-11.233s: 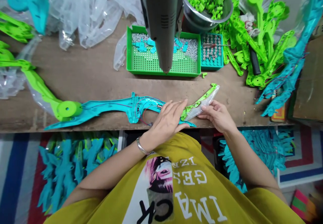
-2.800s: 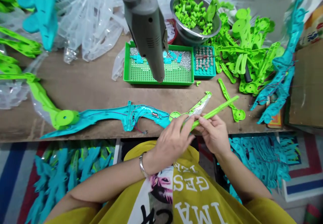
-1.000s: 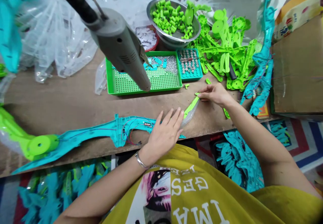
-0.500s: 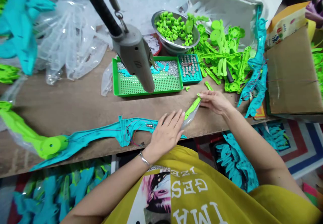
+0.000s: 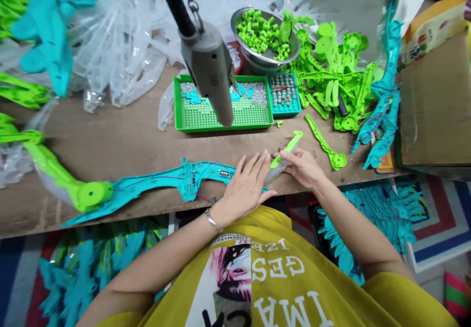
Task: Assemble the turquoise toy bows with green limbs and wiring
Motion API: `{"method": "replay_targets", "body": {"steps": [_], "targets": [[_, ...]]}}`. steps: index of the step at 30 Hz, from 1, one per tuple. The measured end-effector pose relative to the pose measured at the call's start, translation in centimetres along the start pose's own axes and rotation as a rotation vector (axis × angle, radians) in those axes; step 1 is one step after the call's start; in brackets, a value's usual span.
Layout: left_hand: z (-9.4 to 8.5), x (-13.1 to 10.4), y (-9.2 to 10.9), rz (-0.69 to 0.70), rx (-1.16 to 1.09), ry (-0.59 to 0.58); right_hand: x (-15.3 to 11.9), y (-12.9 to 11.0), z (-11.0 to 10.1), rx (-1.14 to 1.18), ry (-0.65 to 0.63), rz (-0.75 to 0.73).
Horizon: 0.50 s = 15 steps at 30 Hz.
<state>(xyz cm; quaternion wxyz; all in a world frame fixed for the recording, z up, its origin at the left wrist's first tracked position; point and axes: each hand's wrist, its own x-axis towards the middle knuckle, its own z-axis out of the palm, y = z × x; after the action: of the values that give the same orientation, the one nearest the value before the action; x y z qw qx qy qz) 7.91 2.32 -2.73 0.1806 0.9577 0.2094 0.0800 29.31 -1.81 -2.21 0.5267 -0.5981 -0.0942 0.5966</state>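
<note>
Head view: the right hand [image 5: 303,167] has a closed grip, thumb and fingers pinching a slim bright-green plastic limb [image 5: 292,144] backed by a translucent plastic strip [image 5: 276,171]. The left hand [image 5: 247,183] lies flat, fingers extended, over the limb's inner end and the right end of a long turquoise bow-shaped plastic frame [image 5: 187,182]; how those pieces meet beneath it is hidden. The frame rests along the near edge of a brown tabletop [image 5: 128,121]. At its left end sits a bent bright-green plastic arm with a round hub [image 5: 61,174]. Just beyond the right hand lies a loose bright-green plastic bar with a round end [image 5: 323,142]. Farther back are a rectangular green perforated tray [image 5: 250,125], partly covered from view by a hanging grey power tool [image 5: 210,74], a small teal box [image 5: 290,114] just beside it, and a shiny metal bowl [image 5: 270,65] of small green plastic pieces [image 5: 257,30].
</note>
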Motion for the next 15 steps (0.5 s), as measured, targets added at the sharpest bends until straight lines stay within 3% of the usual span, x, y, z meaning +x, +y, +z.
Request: {"method": "replay_targets", "body": {"steps": [3, 6, 9, 12, 15], "targets": [[-0.8, 0.1, -0.4, 0.010, -0.069, -0.002, -1.0, 1.3, 1.0, 0.009, 0.019, -0.015], [-3.3, 1.4, -1.7, -0.076, -0.137, -0.080, -1.3, 1.7, 1.4, 0.024, 0.058, -0.052], [-6.1, 4.0, -3.9, -0.248, -0.214, -0.294, -1.5, 1.7, 1.5, 0.007, 0.089, -0.097], [-7.5, 6.5, -6.1, -0.211, -0.406, -0.658, -1.7, 1.9, 1.4, -0.020, 0.103, -0.135], [-7.3, 7.5, -7.3, -0.156, -0.509, -0.794, -1.7, 2.2, 1.4, -0.030, 0.112, -0.172]]}}
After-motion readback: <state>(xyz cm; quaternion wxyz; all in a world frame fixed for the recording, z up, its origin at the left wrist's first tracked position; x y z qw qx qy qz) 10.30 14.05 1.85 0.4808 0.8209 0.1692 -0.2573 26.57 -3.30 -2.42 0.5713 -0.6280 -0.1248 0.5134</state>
